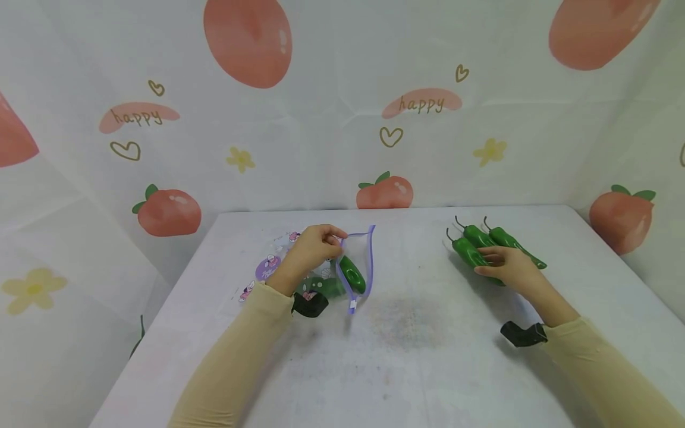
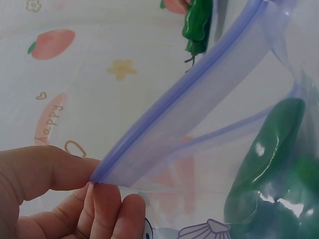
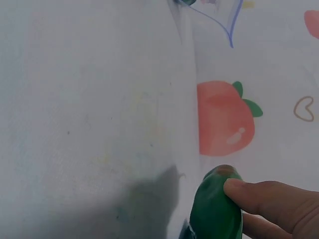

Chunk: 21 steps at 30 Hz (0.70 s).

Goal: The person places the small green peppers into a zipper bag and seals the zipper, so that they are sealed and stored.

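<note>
My left hand (image 1: 316,246) pinches a corner of a clear zip bag (image 1: 371,261) with a purple-blue edge, between thumb and fingertips. The bag's mouth gapes toward the right, and a green pepper (image 1: 352,274) lies just inside it. More green shows through the printed plastic, also in the left wrist view, where a pepper (image 2: 269,154) leans by the opening. On the right side of the table, my right hand (image 1: 511,267) grips a long green pepper (image 1: 467,252), thumb on one side and fingers on the other. Beside it lie two more peppers (image 1: 478,236) (image 1: 505,239) with thin curved stems.
A white table (image 1: 407,368) spans the area, its back edge against a cloth backdrop (image 1: 321,137) printed with peaches, flowers and hearts. A thin green stem (image 1: 140,336) shows past the table's left edge. Black wrist mounts (image 1: 310,305) sit under both wrists.
</note>
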{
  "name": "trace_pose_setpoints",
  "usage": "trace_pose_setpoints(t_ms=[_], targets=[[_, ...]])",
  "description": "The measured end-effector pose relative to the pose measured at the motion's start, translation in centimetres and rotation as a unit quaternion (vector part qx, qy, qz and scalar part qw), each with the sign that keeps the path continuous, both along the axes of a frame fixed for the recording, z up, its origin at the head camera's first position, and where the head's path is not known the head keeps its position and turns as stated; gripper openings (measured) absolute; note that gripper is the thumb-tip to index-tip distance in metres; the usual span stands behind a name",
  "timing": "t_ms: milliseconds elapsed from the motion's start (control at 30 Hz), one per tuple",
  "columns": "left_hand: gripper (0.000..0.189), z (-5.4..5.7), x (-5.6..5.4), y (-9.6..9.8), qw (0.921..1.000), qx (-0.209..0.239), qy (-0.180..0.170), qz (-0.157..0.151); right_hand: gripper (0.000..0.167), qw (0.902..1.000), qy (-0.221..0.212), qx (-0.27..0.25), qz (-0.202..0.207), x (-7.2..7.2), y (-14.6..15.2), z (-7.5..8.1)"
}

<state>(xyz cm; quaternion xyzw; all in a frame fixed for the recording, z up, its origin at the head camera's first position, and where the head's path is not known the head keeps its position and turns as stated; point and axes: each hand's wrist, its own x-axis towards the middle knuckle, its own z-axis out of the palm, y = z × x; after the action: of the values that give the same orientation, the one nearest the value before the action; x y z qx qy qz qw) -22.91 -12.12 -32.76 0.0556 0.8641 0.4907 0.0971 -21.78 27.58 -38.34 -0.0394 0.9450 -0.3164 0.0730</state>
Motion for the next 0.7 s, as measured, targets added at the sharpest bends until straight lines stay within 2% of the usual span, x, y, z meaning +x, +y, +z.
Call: trace_pose_setpoints(t_ms=[200,433,700], targets=[[0.032,0.0,0.0,0.0,1.0,0.008,-0.002,0.001,0.064,0.9998,0.015,-0.002,0.011,0.2,-0.5,0.3],[0.033,-0.2,-0.2,-0.1,1.0,0.007,0.002,-0.003,0.063,0.9993,0.021,-0.024,0.02,0.2,-1.0,-0.2],[0.033,0.0,-0.1,0.0,1.0,0.009,-0.001,-0.003,0.06,0.999,0.031,-0.021,0.024,0.9,-2.5,0.8]])
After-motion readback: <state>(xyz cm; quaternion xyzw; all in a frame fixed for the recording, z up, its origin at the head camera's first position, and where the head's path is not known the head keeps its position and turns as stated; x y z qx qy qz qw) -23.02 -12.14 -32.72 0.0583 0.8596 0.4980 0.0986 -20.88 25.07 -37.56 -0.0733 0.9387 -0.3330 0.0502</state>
